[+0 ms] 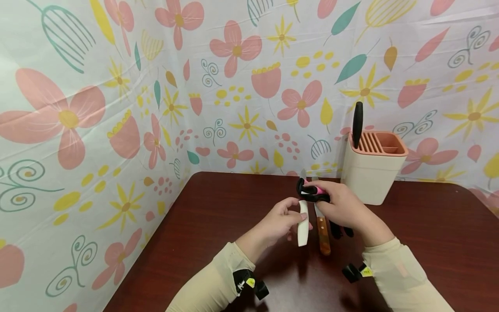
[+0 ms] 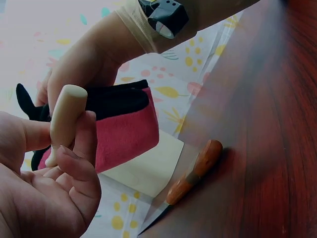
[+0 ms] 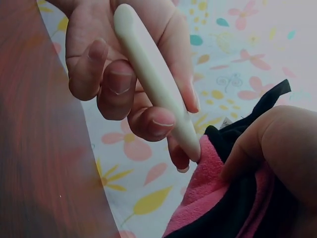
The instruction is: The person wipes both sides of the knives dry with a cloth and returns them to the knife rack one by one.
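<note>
My left hand [image 1: 277,222] pinches the white handle [image 1: 302,225] of a knife between thumb and fingers, handle end toward me. A pink and black cloth [image 2: 129,136] is gripped in my right hand [image 1: 342,204], close to the far end of that handle. The cloth covers most of the blade; only a bit of metal [image 1: 303,174] shows beyond it in the head view. In the right wrist view, the white handle [image 3: 153,74] slants down to the pink face of the cloth [image 3: 203,183]. Beneath my hands lies a wooden-handled knife [image 1: 323,236].
Black handles [image 1: 336,229] lie beside the wooden one, partly hidden by my right hand. At the back right stands a cream knife holder [image 1: 368,177] with a slotted orange top and a black-handled knife [image 1: 357,125] in it. Flowered sheeting [image 1: 249,143] borders the dark table [image 1: 218,208].
</note>
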